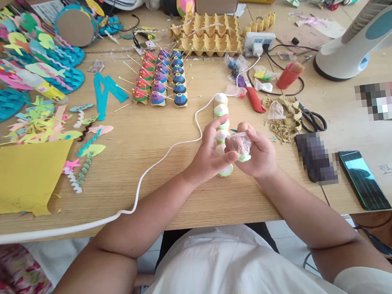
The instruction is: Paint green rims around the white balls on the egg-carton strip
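Note:
My right hand [263, 154] grips a small crumpled clear plastic bag [239, 144] with something light green showing at its lower edge. Beside it, my left hand [206, 153] is open with fingers apart, its thumb tip close to the bag; I cannot tell if they touch. Under and behind my hands runs a row of egg-carton cups [220, 110] topped with white clay over light green edges, partly hidden by the left hand. Farther back stand three rows of clay-covered cups [156, 86] in red, purple and blue, with thin pins sticking out.
A white cable [158, 163] crosses the table to a power strip [259, 40]. Right lie scissors [316, 120], a phone [363, 179], and a grey-white appliance [345, 54]. Yellow sheet [17, 176] and paper cutouts lie left. Egg trays [216, 32] stand behind.

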{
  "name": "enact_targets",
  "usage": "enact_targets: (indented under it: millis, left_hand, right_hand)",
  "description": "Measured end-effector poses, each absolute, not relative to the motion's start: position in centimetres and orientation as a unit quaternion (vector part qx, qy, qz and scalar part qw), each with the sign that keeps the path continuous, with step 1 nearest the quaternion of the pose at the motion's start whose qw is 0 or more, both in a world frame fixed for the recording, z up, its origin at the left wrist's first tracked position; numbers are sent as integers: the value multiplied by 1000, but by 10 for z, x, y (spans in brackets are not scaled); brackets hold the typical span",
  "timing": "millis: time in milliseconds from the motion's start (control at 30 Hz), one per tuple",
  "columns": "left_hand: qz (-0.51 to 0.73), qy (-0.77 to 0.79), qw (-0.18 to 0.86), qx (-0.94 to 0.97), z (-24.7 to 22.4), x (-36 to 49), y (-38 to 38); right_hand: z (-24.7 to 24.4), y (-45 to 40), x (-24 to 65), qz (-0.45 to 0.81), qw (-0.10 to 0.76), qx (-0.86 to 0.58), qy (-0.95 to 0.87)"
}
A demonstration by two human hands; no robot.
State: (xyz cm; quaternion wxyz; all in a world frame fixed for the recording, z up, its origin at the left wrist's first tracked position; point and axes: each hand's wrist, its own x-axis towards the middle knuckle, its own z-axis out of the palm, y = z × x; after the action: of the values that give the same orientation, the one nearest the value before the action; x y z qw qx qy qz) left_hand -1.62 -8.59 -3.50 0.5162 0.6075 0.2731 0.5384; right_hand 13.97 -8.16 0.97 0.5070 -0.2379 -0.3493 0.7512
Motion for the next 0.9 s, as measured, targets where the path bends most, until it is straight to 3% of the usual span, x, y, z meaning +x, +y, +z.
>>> enact_targets:
  millis: [900]
  left_hand:
    - [534,305,547,568,-22,-17,-92]
  right_hand:
    - [6,-79,140,715,495,-260,-420]
